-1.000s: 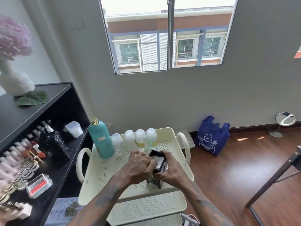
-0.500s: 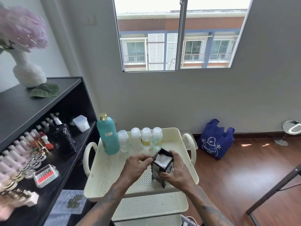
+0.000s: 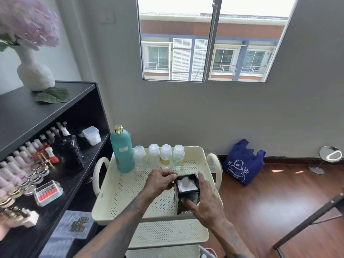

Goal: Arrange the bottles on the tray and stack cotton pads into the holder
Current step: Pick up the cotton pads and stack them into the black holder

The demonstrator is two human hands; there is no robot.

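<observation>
Cream plastic tray (image 3: 119, 185), perforated, top tier of a small cart with loop handles at both sides. Along its far edge, upright in a row: tall teal bottle (image 3: 122, 150) with a gold cap at the left, then four small clear bottles (image 3: 159, 157) with white lids, side by side and just touching or nearly so. Black square holder (image 3: 188, 196) upright at the near right of the tray, well apart from the bottle row, open top filled with white cotton pads (image 3: 186, 183).

Right hand (image 3: 206, 203) wrapped around the holder's right side, fingers bent onto its front and back faces, thumb pressed low on the near face. Left hand (image 3: 160, 181) at the holder's left rim, fingertips drawn together at the edge; whether pinching a pad or only touching the rim, cannot tell.

Black shelf (image 3: 55, 112) to the left of the cart, crowded with small polish bottles and jars, white vase (image 3: 34, 71) with pale purple flowers on top. Blue bag (image 3: 242, 165) on the wooden floor against the wall to the right.
</observation>
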